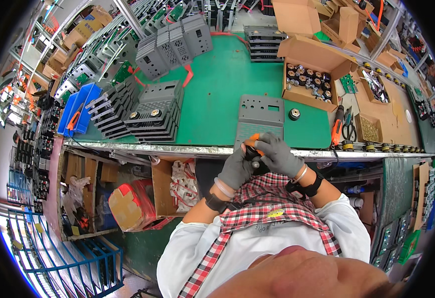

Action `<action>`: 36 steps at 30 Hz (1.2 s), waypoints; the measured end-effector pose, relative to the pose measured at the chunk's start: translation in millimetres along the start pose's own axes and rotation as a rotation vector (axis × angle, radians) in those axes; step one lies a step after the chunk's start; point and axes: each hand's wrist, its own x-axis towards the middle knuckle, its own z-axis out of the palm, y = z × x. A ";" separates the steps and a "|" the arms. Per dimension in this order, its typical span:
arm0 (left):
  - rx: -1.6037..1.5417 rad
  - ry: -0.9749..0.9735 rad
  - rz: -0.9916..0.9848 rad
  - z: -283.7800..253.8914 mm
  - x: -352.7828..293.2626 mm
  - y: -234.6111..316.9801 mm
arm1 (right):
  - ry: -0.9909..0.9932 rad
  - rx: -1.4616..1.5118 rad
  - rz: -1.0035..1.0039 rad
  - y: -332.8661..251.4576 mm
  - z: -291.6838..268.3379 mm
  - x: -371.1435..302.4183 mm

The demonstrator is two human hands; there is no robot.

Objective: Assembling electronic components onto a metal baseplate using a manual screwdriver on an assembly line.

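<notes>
Both my hands, in grey gloves, meet just in front of the table's near edge. In my left hand [237, 170] is a small black round part [250, 153], its fingers closed around it. The fingers of my right hand [278, 156] close on the same part from the other side; something orange shows at the fingertips. A small silvery end shows below the part, and the gloves hide the rest. Just beyond my hands a grey perforated metal panel [261, 110] lies flat. To its right stands a black round part with a hex nut [294, 114].
An open cardboard box [311, 97] holds several nutted black parts. Orange-handled screwdriver [337, 125], pliers [348, 126] and a tray of small brass pieces [369, 128] lie right. Stacked grey panels [158, 107] and a blue bin [80, 108] stand left on the green table [207, 109].
</notes>
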 end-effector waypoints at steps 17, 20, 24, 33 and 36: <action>-0.037 0.032 0.050 0.9 -7.0 -0.8 | -0.012 0.054 0.100 -10.6 -0.3 4.9; -0.065 0.068 0.122 -2.2 -4.7 -1.5 | 0.061 0.040 0.055 -14.6 2.0 9.3; 0.252 -0.016 0.111 -14.5 -17.9 7.8 | 0.247 0.042 -0.017 -7.2 -5.9 20.6; -0.128 0.422 -0.170 -76.5 -23.4 -22.8 | -0.163 0.179 0.317 21.4 35.3 0.4; 0.336 0.234 0.062 -74.0 -21.7 -21.0 | -0.215 0.240 0.396 8.8 30.9 -0.4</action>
